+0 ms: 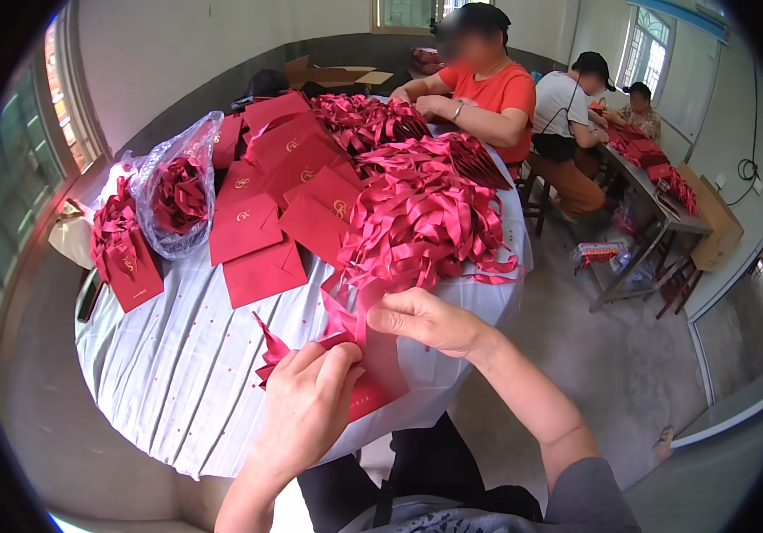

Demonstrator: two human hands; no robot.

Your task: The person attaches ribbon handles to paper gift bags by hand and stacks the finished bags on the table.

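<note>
A red paper gift bag [385, 380] lies at the table's near edge, partly covered by my hands. My left hand [309, 395] is closed at the bag's upper edge, and its fingertips hide exactly what they pinch there. To the right, my right hand [426, 322] pinches a pink-red ribbon [346, 318] between thumb and fingers. A loose ribbon end [273, 338] sticks up left of my left hand. Just beyond the hands is a large heap of bags with ribbon handles [426, 213].
Flat red bags with gold print [248, 218] overlap on the white-covered table [177, 373]. At the left are a clear plastic bag of ribboned bags [177, 200] and a ribboned red bag [128, 266]. A co-worker [488, 98] sits across; others work at a side table [643, 182].
</note>
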